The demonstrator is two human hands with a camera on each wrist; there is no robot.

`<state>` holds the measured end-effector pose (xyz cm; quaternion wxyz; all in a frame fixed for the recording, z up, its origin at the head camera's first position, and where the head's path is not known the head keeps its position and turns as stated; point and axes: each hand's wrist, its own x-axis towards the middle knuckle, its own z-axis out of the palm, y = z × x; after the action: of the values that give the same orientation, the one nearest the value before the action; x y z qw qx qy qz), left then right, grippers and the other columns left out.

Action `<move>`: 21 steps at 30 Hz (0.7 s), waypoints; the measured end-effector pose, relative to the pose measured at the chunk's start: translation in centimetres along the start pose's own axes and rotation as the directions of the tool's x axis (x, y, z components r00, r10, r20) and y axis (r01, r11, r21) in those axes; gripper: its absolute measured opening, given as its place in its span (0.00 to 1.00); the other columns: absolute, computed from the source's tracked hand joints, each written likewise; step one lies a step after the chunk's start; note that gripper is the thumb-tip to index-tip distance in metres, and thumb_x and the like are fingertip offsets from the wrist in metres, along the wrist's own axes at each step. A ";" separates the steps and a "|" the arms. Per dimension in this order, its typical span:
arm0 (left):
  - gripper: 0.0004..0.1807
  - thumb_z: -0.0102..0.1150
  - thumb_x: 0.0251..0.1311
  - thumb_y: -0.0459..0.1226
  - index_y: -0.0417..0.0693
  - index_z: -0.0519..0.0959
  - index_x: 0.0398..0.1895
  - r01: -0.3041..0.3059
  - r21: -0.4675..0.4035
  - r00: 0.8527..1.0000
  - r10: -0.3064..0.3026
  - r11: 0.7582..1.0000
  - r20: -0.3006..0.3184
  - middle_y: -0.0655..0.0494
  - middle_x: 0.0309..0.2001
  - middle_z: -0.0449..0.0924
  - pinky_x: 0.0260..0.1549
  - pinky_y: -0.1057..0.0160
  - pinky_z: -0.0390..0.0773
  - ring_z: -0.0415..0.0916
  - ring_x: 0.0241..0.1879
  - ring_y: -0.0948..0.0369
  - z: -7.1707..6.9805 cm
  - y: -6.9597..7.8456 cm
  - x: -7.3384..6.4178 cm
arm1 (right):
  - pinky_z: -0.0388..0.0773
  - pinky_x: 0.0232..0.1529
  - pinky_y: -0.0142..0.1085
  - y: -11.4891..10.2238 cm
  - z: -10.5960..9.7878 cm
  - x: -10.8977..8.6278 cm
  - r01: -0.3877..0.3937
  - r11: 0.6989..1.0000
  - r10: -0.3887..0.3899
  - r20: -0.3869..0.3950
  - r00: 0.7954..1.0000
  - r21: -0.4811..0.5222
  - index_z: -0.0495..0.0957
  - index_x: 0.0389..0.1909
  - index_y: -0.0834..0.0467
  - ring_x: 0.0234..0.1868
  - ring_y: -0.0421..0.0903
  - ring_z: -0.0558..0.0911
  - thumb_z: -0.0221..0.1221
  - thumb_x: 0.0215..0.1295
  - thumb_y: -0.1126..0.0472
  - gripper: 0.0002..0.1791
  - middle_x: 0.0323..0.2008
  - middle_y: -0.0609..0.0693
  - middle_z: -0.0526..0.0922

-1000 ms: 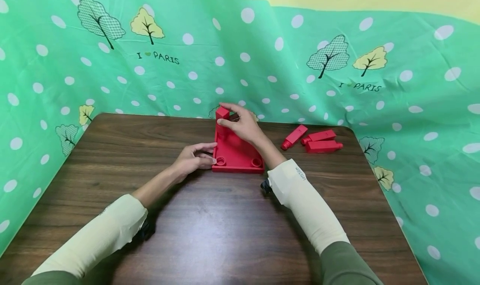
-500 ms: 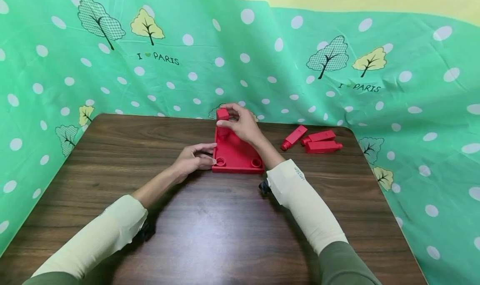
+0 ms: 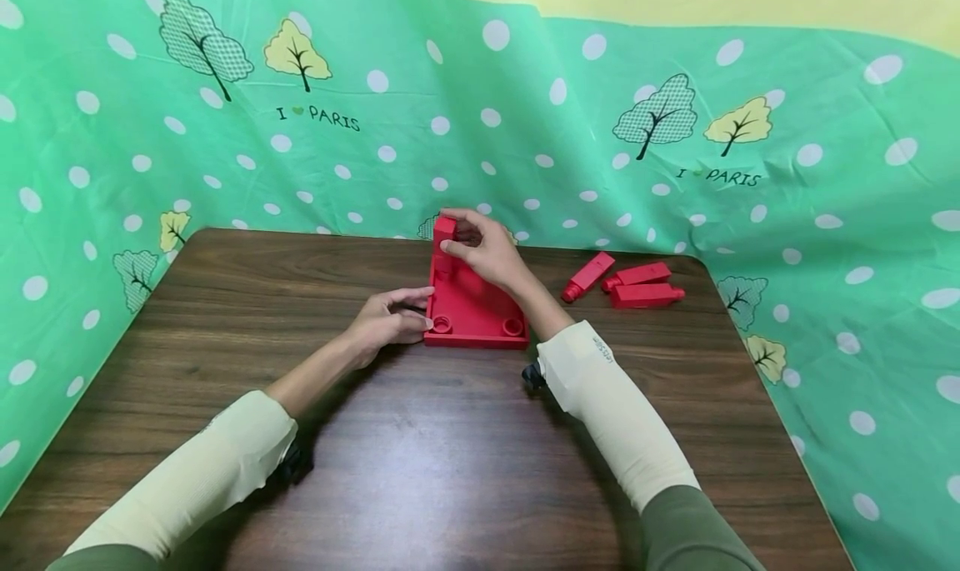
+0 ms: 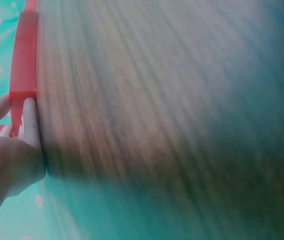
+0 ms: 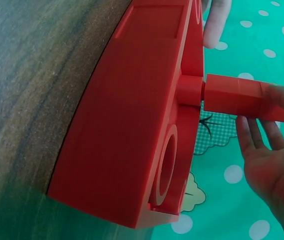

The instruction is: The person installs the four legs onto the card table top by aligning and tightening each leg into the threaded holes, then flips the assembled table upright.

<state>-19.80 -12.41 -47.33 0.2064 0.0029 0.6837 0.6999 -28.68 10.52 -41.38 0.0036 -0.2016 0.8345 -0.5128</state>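
Observation:
A red toy tabletop (image 3: 480,304) lies with its rimmed side up, round sockets showing at its near corners. At its far left corner a red square leg (image 3: 445,231) stands upright. My right hand (image 3: 491,250) pinches the leg's upper part between thumb and fingers. In the right wrist view, the leg's narrow end meets a round socket (image 5: 189,90); how deep it sits is hidden. My left hand (image 3: 384,317) holds the tabletop's left edge, and in the left wrist view its fingertips touch the red side wall (image 4: 24,55).
Several loose red legs (image 3: 588,275) lie on the brown wooden table (image 3: 420,446) to the right of the tabletop. A green dotted cloth (image 3: 480,96) hangs behind the table's far edge and along both sides.
The leg has turned a little in my right fingers, which have shifted slightly around it. My left hand and the tabletop have stayed in place.

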 end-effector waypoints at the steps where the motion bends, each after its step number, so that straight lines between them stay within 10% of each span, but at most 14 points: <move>1: 0.39 0.68 0.68 0.21 0.46 0.76 0.83 0.005 -0.003 1.000 -0.005 1.000 0.000 0.38 0.73 0.77 0.50 0.66 0.93 0.89 0.47 0.68 0.0 0.0 0.0 | 0.88 0.67 0.51 0.0 0.0 0.0 0.006 1.000 -0.006 0.002 1.000 -0.012 0.81 0.78 0.51 0.60 0.54 0.89 0.72 0.77 0.59 0.30 0.60 0.56 0.90; 21: 0.39 0.68 0.68 0.21 0.48 0.77 0.83 0.056 -0.022 0.998 -0.056 0.998 -0.016 0.40 0.74 0.76 0.51 0.64 0.94 0.89 0.47 0.67 0.1 0.3 0.0 | 0.84 0.74 0.51 0.1 0.9 0.4 0.028 0.990 -0.029 -0.001 1.000 0.136 0.76 0.77 0.63 0.66 0.61 0.87 0.70 0.77 0.67 0.30 0.69 0.64 0.85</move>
<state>-19.85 -12.27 -47.04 0.2203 -0.0242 0.6778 0.7011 -28.83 9.62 -41.81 0.0106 -0.2131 0.7946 -0.5684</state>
